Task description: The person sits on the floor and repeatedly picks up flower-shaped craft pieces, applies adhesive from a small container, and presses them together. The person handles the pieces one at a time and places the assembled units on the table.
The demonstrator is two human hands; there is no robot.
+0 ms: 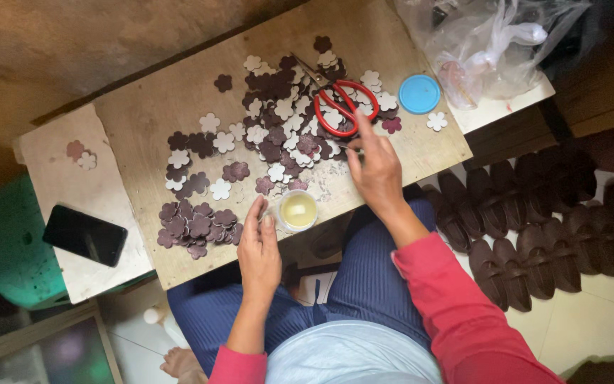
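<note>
Setting: worn wooden tabletop [179, 92] lay across the person's lap, with rows of dark brown shoe uppers [534, 235] on the pale floor past its right edge.
Flower pieces: flat flower-shaped cutouts in maroon and cream [278, 121] were scattered over the middle of the tabletop; a tidier maroon heap [197, 227] sat near the front left corner.
Right hand [376, 171]: its grip was loose and holding nothing, fingers spread, the forefinger reaching into the scatter just below the red-handled scissors [339, 103].
Left hand [259, 249]: its grip was open and flat, fingertips beside the small clear cup of yellowish liquid [298, 210] at the front edge.
Handling: the cutouts looked thin, light and flexible, likely hard to lift off the flat wood; pinching one by a petal edge seemed the surest hold.
Others: round blue lid [419, 94] near the right edge; black phone [84, 235] on a pale board [51, 163] off the left edge; crumpled clear plastic bag [492, 43] at the far right corner.
</note>
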